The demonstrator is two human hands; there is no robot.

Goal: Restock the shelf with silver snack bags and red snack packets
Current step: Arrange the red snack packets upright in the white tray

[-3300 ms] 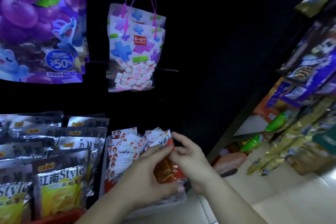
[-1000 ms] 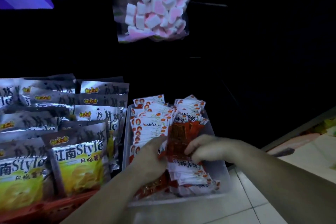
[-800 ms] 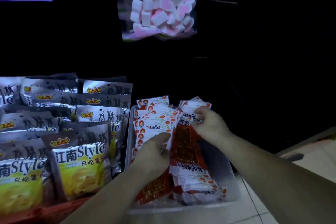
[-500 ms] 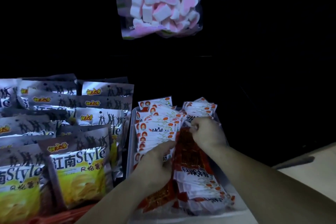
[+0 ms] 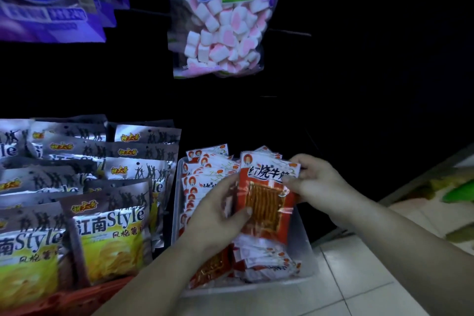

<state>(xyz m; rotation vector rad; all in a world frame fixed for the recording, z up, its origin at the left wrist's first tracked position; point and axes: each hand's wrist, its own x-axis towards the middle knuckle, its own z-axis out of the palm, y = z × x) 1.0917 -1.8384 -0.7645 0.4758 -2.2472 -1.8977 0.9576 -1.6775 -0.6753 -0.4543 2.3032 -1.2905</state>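
Observation:
A red snack packet (image 5: 266, 200) with a white top stands raised over a clear plastic tray (image 5: 304, 251). My right hand (image 5: 315, 179) pinches its upper right corner. My left hand (image 5: 218, 210) holds its left edge, thumb on the front. Two rows of red snack packets (image 5: 205, 174) fill the tray, and more lie flat at its front (image 5: 264, 261). Silver snack bags (image 5: 107, 231) stand in overlapping rows in a red bin to the left.
A bag of pink and white marshmallows (image 5: 223, 33) hangs above the tray. Purple bags (image 5: 46, 0) hang at the upper left. The shelf back is dark. White floor tiles (image 5: 359, 277) lie at the lower right, with more goods (image 5: 456, 192) at the right edge.
Both hands have lifted one red packet upright out of the right row. The right hand slid to its top right corner and the left hand to its left edge.

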